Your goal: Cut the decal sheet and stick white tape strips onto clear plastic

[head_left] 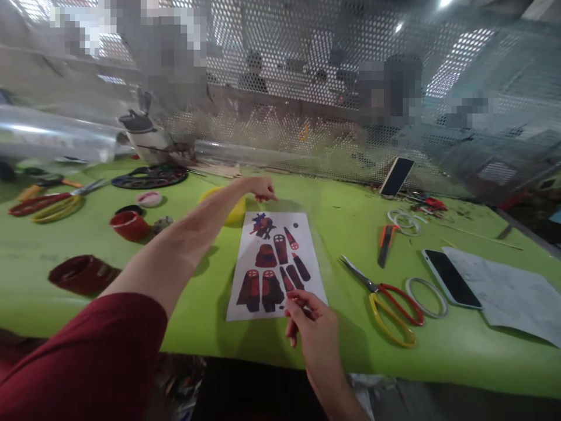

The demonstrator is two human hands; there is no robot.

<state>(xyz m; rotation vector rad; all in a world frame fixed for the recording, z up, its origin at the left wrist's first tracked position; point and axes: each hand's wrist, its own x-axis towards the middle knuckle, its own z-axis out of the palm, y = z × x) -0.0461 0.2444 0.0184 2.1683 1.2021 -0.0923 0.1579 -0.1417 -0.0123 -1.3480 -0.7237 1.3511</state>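
Observation:
A white printed sheet (pixel 277 266) with red and dark cut-out figures lies flat on the green table (pixel 350 228). My left hand (pixel 260 188) is stretched far forward, fingers curled and pressing at the sheet's far edge. At the near edge of the sheet, my right hand (pixel 309 321) pinches the sheet's corner or a thin film over it between thumb and fingers. A yellow round object (pixel 234 213) lies partly hidden under my left forearm.
Red-and-yellow scissors (pixel 388 304) and a clear tape ring (pixel 426 296) lie right of the sheet, with a phone (pixel 451 278), a grey paper (pixel 508 295) and an orange-handled snip (pixel 385 242). Left: red tape rolls (pixel 130 225), more scissors (pixel 52 204). Perforated metal screen (pixel 333 93) behind.

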